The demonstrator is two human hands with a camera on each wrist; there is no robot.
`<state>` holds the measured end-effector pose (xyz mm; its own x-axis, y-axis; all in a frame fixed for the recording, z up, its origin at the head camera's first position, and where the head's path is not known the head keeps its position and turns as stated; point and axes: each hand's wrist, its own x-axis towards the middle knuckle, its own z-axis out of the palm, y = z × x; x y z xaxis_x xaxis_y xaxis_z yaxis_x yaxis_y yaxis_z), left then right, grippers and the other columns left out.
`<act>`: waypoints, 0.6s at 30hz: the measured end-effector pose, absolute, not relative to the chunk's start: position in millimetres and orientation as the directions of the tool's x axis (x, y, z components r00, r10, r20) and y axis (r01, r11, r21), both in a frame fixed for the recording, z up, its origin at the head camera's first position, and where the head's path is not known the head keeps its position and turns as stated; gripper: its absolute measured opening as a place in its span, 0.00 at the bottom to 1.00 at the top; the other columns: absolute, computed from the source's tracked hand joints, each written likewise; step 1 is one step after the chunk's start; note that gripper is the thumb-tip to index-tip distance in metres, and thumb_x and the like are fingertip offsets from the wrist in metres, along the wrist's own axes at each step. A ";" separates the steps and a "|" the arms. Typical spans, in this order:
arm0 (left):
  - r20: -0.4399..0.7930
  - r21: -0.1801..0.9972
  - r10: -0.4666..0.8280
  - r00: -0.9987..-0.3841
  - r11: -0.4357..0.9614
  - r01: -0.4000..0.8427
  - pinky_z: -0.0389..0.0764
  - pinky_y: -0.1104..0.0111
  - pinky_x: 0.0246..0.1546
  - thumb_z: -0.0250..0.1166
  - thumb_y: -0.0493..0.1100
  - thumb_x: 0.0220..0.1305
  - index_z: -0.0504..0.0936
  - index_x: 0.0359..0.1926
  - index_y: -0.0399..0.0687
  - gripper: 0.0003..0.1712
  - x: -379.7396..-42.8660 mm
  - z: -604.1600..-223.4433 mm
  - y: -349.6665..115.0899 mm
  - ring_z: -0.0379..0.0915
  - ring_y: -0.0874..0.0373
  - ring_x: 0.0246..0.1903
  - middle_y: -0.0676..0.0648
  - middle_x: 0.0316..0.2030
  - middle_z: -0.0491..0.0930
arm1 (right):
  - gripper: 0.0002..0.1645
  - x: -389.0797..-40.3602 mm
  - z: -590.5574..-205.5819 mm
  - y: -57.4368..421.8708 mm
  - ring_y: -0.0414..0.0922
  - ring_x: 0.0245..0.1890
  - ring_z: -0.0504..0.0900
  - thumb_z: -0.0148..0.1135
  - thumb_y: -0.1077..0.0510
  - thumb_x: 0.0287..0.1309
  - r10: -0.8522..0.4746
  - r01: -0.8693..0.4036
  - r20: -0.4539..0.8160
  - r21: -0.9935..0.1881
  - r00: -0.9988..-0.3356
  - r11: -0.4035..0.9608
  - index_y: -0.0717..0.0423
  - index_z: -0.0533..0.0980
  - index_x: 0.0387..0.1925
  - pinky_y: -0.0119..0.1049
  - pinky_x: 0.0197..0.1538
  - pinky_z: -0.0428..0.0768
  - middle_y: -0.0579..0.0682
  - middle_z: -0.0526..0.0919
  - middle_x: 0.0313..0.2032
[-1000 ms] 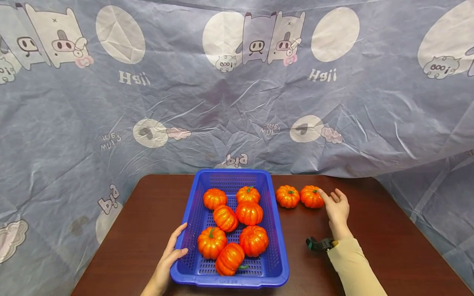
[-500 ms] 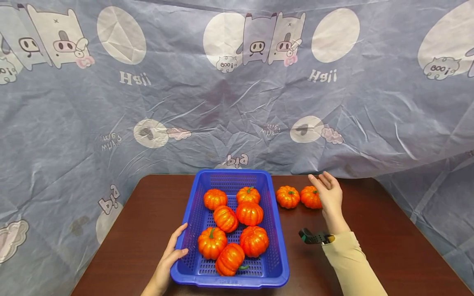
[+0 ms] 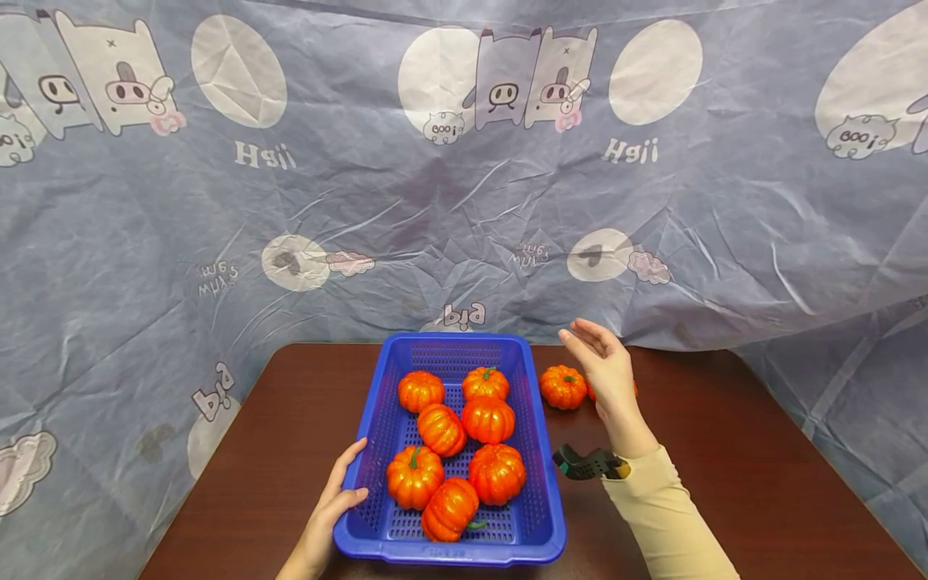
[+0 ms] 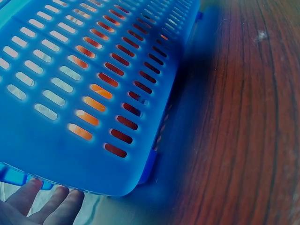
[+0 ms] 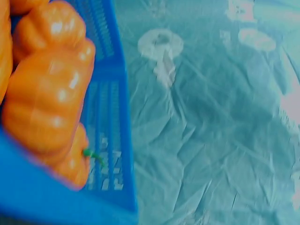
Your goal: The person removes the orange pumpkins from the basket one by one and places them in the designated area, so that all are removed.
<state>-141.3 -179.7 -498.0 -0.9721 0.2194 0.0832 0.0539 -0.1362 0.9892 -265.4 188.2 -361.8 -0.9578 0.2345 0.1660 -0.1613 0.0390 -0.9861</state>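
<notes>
A blue plastic basket [image 3: 449, 551] holds several orange toy pumpkins [image 3: 488, 419]. At its left side my left hand [image 3: 324, 511] touches the rim with thumb and forefinger apart. In the left wrist view, fingertips [image 4: 70, 201] rest against the slotted blue wall. My right hand [image 3: 607, 374] hovers over the table to the right of the basket, fingers loosely bent and holding nothing. It partly hides one small pumpkin [image 3: 635, 388]; another pumpkin [image 3: 563, 387] sits just left of it. The right wrist view shows basket and pumpkins, but not the hand.
Everything stands on a dark brown wooden table [image 3: 290, 419]. A grey-blue cloth [image 3: 406, 217] with cartoon prints hangs behind and beside it. A black strap device [image 3: 583, 463] is worn on my right wrist.
My right hand has moved left and away from me, from beside the right-hand pumpkin to in front of it in the view. The left hand, basket and pumpkins have stayed put.
</notes>
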 end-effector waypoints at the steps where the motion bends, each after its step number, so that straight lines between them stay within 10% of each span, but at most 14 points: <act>1: 0.082 0.990 0.220 -0.972 -0.134 0.054 0.69 0.60 0.54 0.46 0.36 0.65 0.48 0.72 0.55 0.35 -141.2 -497.9 -179.9 0.57 0.45 0.61 0.39 0.68 0.48 | 0.32 -264.2 -360.6 184.4 0.40 0.51 0.74 0.67 0.52 0.54 0.220 -0.169 0.174 -0.985 -0.960 0.038 0.59 0.70 0.59 0.30 0.54 0.70 0.48 0.77 0.51; 18: 0.083 0.986 0.235 -0.969 -0.163 0.045 0.68 0.53 0.54 0.45 0.35 0.65 0.48 0.72 0.55 0.35 -140.8 -497.5 -179.5 0.56 0.39 0.61 0.37 0.68 0.48 | 0.22 -245.2 -359.2 113.8 0.42 0.43 0.81 0.67 0.63 0.52 -0.104 -0.237 0.236 -0.972 -0.966 -0.001 0.65 0.75 0.49 0.34 0.49 0.75 0.57 0.80 0.46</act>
